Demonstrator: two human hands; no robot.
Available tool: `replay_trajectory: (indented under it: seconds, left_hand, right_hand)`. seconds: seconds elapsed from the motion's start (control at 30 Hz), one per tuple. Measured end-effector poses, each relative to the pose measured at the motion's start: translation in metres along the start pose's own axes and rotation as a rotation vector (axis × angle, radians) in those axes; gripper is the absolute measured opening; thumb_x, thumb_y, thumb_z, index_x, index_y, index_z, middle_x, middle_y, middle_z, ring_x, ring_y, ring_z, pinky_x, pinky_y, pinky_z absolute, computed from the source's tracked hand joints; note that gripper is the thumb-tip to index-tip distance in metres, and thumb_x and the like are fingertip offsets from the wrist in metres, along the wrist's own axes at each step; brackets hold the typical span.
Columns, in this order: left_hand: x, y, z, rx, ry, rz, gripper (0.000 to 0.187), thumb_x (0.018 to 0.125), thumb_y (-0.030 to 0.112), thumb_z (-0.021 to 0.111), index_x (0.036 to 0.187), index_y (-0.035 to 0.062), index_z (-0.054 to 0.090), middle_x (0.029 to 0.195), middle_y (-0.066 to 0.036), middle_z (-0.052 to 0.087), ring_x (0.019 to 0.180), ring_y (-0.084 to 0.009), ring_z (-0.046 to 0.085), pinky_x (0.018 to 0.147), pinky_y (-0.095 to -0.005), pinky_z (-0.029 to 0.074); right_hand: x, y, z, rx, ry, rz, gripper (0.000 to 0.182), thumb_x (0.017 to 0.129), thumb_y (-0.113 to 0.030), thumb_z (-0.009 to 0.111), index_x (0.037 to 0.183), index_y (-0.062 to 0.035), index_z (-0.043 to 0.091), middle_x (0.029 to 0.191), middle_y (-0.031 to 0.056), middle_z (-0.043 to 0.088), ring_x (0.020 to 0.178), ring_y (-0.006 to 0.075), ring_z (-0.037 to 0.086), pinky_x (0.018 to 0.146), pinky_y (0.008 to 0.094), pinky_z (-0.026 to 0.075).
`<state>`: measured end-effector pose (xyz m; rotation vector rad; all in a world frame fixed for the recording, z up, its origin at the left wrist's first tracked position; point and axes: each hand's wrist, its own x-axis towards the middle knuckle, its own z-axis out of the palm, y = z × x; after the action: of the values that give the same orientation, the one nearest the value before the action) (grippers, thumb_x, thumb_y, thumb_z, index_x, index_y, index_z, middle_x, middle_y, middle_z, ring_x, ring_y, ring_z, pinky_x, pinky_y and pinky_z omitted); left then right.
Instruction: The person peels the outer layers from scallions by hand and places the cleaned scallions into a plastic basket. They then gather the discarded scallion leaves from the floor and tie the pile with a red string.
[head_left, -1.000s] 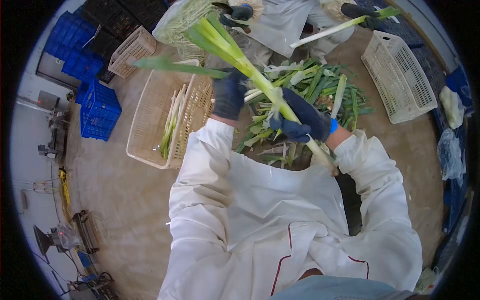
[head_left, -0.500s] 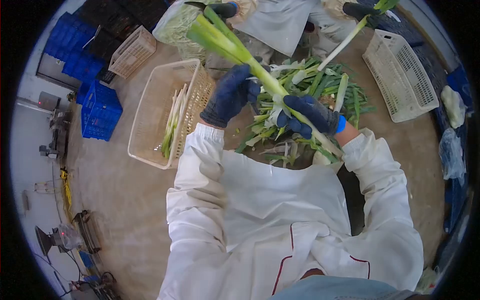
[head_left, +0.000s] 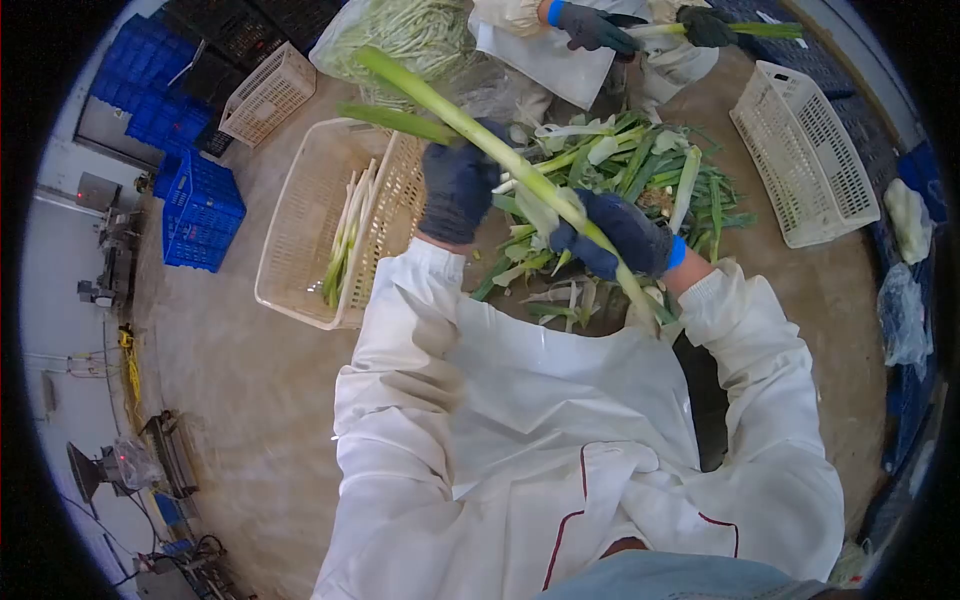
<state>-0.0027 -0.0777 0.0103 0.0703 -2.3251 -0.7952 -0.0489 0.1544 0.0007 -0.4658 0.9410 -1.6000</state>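
A long leek (head_left: 480,135) slants across in front of me, its green top toward the upper left and its pale root end near my apron. My right hand (head_left: 625,235) is wrapped round its lower part, in a dark blue glove with a blue band at the wrist. Higher up, my gloved left hand (head_left: 458,190) is closed on a green leek leaf (head_left: 395,120) that stands apart from the stalk; its fingertips are partly hidden. A loose pale leaf flap (head_left: 540,215) hangs by my right hand. Beneath lies a heap of leek trimmings (head_left: 640,165).
To the left, a cream plastic crate (head_left: 300,210) holds several trimmed leeks (head_left: 350,225). Another cream crate (head_left: 805,155) stands at right. Across from me, a co-worker's gloved hands (head_left: 595,28) hold a leek. A bag of pale stalks (head_left: 400,45) and blue crates (head_left: 203,212) are farther off.
A leaf now stands apart from the leek's top, with my left hand closed on it. The leek's upper end has swung left. The co-worker's leek has turned from slanting to nearly level.
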Motion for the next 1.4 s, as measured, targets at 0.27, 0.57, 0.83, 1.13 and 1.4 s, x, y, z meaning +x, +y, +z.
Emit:
replay_trajectory:
  seconds: [0.27,0.57,0.83,1.13,1.4]
  left_hand:
    - [-0.001,-0.054,-0.019,0.316,-0.379,0.168,0.017,0.078,0.009,0.06,0.093,0.005,0.066,0.08,-0.013,0.067,0.073,-0.0285,0.066,0.068,-0.0374,0.052]
    - [0.012,-0.012,-0.021,-1.1,-0.304,-0.555,0.037,0.085,0.011,0.058,0.12,0.0025,0.052,0.103,-0.006,0.061,0.079,-0.0145,0.062,0.07,-0.0274,0.052]
    - [0.004,0.01,-0.02,-0.967,-0.199,-0.613,0.034,0.087,0.017,0.059,0.116,0.0016,0.055,0.086,-0.006,0.062,0.067,-0.0126,0.057,0.06,-0.0254,0.049]
    - [-0.004,0.0,-0.005,-1.363,0.043,-0.72,0.03,0.085,0.025,0.061,0.103,0.0008,0.06,0.083,-0.009,0.062,0.068,-0.0208,0.06,0.063,-0.0293,0.05]
    - [-0.011,-0.007,-0.003,-0.823,0.12,-0.395,0.022,0.07,0.013,0.072,0.089,0.0036,0.067,0.082,-0.013,0.067,0.078,-0.0284,0.065,0.072,-0.0361,0.051]
  right_hand:
    - [-0.012,-0.009,0.001,0.024,0.071,0.059,0.043,0.095,-0.047,0.042,0.103,-0.0069,0.057,0.07,0.0043,0.061,0.038,0.0054,0.046,0.03,0.0193,0.039]
    - [0.008,0.001,-0.024,-0.788,0.543,-0.283,0.027,0.089,-0.029,0.061,0.098,-0.0038,0.063,0.072,0.0053,0.061,0.059,0.0132,0.056,0.051,0.0279,0.045]
    - [0.005,0.0,-0.025,-1.726,0.925,-0.819,0.039,0.078,-0.023,0.067,0.115,-0.0122,0.061,0.087,0.0111,0.059,0.073,0.0308,0.06,0.064,0.0422,0.047]
    - [0.003,-0.004,-0.019,-2.045,0.948,-0.74,0.063,0.072,-0.021,0.069,0.132,-0.0269,0.049,0.091,0.0019,0.058,0.079,0.0224,0.058,0.065,0.0397,0.042]
    - [0.003,-0.005,-0.015,-1.989,0.808,-0.814,0.054,0.076,-0.021,0.066,0.128,-0.016,0.052,0.09,0.0038,0.059,0.075,0.0233,0.057,0.062,0.0396,0.045]
